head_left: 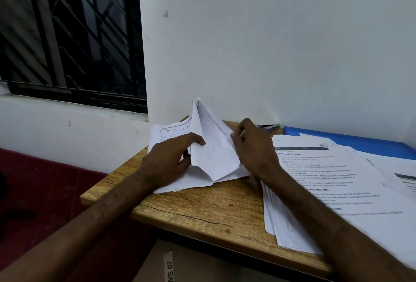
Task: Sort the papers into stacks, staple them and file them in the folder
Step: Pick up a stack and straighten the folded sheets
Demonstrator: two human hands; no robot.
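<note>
A bundle of white papers (210, 151) lies at the far left corner of the wooden table (213, 205), with several sheets lifted up into a tent shape. My left hand (171, 160) grips the raised sheets at their left edge, thumb on top. On the right side of the same bundle my right hand (252, 146) pinches the lifted pages. A larger stack of printed sheets (333, 191) spreads over the right half of the table. A blue folder (360, 142) lies behind that stack by the wall. A blue stapler (270, 127) sits at the wall, partly hidden by my right hand.
The white wall rises directly behind the table. A dark barred window (74, 33) is at the upper left. Red flooring (45, 191) lies left of the table. A cardboard box with a label strip (168, 266) sits under the table's front edge.
</note>
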